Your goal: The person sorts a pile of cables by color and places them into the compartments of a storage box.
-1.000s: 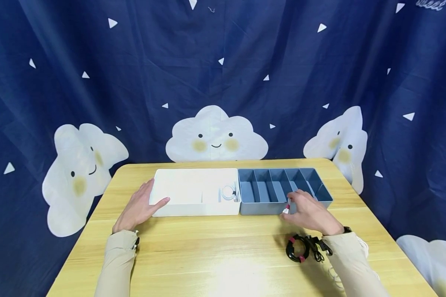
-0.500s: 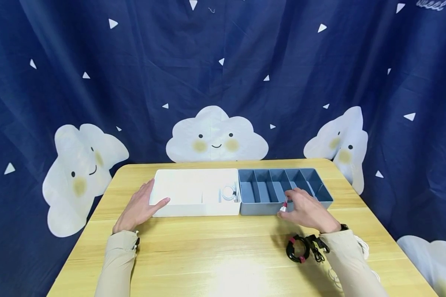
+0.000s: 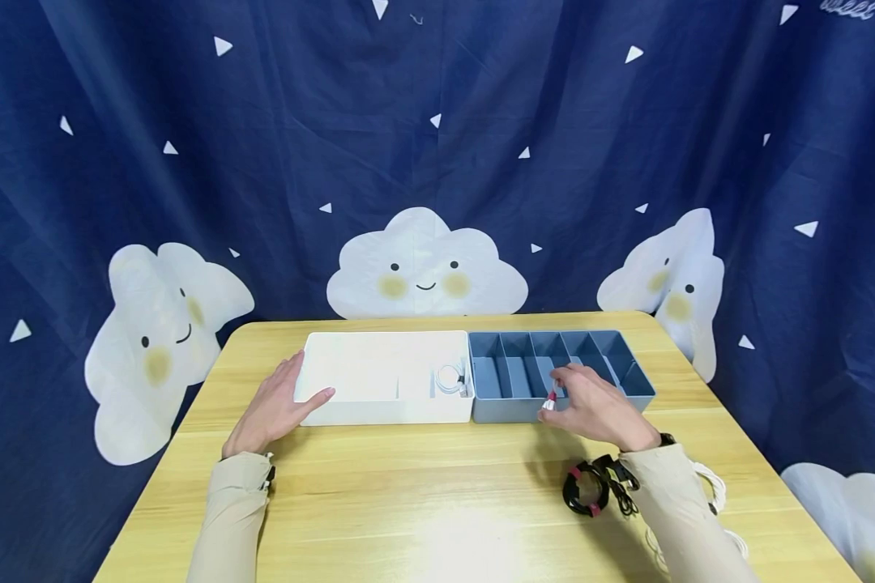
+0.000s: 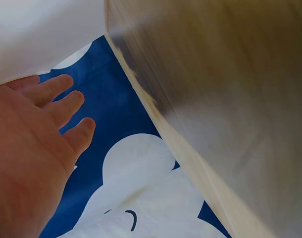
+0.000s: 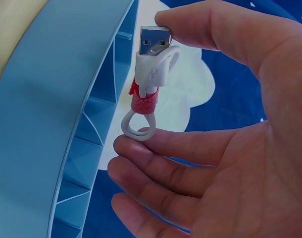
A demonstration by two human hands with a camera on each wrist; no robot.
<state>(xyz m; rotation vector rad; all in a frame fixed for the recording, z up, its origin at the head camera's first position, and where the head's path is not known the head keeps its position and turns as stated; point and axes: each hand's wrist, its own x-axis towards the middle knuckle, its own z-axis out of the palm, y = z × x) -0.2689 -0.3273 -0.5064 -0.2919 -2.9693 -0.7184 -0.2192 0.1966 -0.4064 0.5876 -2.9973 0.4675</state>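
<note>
My left hand (image 3: pixel 273 409) rests at the left end of a white box (image 3: pixel 379 414), its fingers along the side and its thumb over the front edge. With thumb and fingertips my right hand (image 3: pixel 598 411) pinches a short white USB cable (image 5: pixel 151 72), doubled into a loop and bound by a red strap (image 5: pixel 144 101). The metal plug points up by the thumb; the loop's lower end meets the fingers. This hand is over the front wall of a blue-grey divided box (image 3: pixel 510 410), near its middle compartments.
A coiled white cable (image 3: pixel 438 380) lies at the right end of the white box. Nearer on the table (image 3: pixel 379 502) are a black cable coil (image 3: pixel 571 492) with red straps and white cables (image 3: pixel 716 486), partly hidden by the right sleeve. A dark blue curtain (image 3: pixel 437 162) hangs behind.
My right hand has drifted a little to the left along the blue-grey box with the USB cable, uncovering more of the white cables. My left hand has stayed in place.
</note>
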